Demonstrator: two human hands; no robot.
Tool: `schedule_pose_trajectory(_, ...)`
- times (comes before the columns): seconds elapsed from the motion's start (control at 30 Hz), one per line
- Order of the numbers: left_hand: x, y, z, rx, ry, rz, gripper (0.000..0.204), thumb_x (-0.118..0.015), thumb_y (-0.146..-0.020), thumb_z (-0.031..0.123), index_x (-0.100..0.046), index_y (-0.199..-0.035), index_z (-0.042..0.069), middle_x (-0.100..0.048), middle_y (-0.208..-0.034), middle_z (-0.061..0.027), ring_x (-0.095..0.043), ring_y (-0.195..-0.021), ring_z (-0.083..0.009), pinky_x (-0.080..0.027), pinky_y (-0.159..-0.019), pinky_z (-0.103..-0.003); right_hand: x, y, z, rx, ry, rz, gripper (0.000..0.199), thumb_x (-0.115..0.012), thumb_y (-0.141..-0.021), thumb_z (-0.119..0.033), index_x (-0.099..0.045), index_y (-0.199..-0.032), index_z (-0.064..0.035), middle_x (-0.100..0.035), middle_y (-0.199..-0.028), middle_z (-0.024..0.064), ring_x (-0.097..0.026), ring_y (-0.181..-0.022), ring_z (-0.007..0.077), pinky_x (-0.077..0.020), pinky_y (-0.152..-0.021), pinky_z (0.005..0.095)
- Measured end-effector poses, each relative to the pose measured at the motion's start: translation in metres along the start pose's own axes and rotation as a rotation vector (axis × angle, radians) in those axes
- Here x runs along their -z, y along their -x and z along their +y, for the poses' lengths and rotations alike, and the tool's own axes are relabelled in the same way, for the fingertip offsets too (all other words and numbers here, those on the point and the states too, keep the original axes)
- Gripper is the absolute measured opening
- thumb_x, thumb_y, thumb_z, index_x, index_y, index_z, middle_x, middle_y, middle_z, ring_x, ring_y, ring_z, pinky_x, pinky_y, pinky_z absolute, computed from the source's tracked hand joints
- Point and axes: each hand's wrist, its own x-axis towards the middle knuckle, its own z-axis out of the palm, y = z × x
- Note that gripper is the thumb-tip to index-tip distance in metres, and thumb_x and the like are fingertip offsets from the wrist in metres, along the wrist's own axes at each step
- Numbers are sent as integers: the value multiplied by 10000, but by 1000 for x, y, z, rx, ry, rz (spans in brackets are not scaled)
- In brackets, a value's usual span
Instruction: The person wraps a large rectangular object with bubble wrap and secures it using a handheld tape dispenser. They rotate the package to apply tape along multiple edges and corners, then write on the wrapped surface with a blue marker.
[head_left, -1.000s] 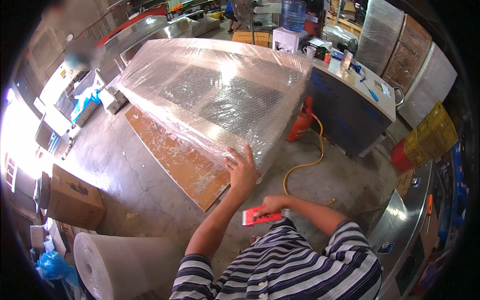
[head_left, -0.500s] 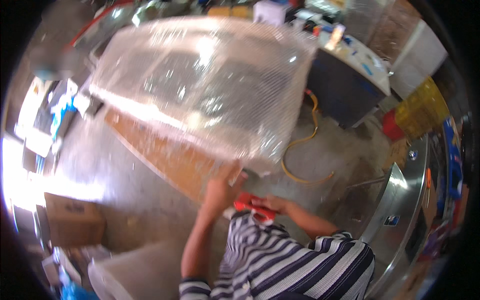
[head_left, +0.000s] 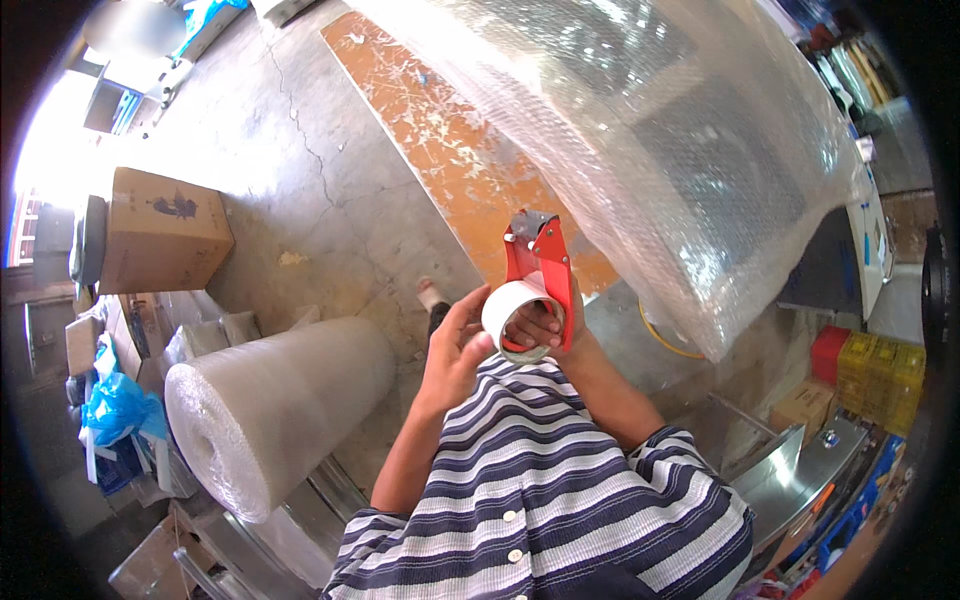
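Observation:
A red tape dispenser [head_left: 553, 262] stands upright in front of my chest, with a wide white roll of tape [head_left: 505, 305] on it. My right hand [head_left: 580, 334] is closed round the dispenser from its right side, and some of its fingers show through the ring of the roll. On the other side, my left hand [head_left: 455, 352] is open, thumb and fingers apart, close beside the roll; I cannot tell whether it touches. Beyond both hands lies a large bulky item wrapped in bubble wrap [head_left: 620, 170], on a worn orange-brown board [head_left: 450, 135].
A big roll of bubble wrap [head_left: 290, 400] lies at the left, near a cardboard box [head_left: 165, 230] and a blue plastic bag [head_left: 122, 408]. To the right are a metal panel [head_left: 800, 480], yellow crates [head_left: 880, 375] and a yellow hose [head_left: 665, 335].
The tape dispenser has come up from near my waist, raised in my right hand. My left hand has drawn back from the wrapped item to beside the roll. The view has tilted down and turned.

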Motion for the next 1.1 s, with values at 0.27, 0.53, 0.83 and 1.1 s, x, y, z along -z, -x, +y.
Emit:
schedule_pose_trajectory(0.27, 133, -76, 21, 96, 47, 195, 406, -618, -1024, 188, -595, -1344, -62, -704, -1136, -82, -642, -1043, -132, -497, -942, -283, 10, -167, 36, -42, -46, 185, 710, -367, -1014, -702, -638, -927, -51, -513, -495, -29, -489, -380, 131, -464, -549, 318)
schedule_pose_trajectory(0.53, 329, -168, 68, 116, -47, 159, 362, -575, -1039, 178, -625, -1314, -53, -722, -1094, -93, -645, -1037, -139, -497, -935, -293, 14, -371, 84, -69, 70, 264, 652, -392, -1035, -649, -642, -983, -49, -546, -541, -19, -532, -434, 141, -471, -594, 309)
schedule_pose_trajectory(0.83, 509, -314, 56, 258, 170, 134, 462, -426, -1093, 300, -591, -1359, -39, -725, -1104, -129, -686, -1011, -203, -527, -923, -342, 37, -568, 68, 13, 199, 334, 620, -405, -1045, -629, -649, -937, -70, -561, -556, 6, -574, -497, 172, -503, -718, 374)
schedule_pose_trajectory(1.1, 699, -493, 49, 443, 56, 283, 484, -457, -1087, 370, -618, -1340, -10, -738, -1072, -136, -705, -967, -202, -533, -851, -327, 48, -832, -5, 86, 292, 425, 466, -515, -1040, -556, -587, -871, -127, -561, -611, 14, -542, -500, 154, -482, -624, 337)
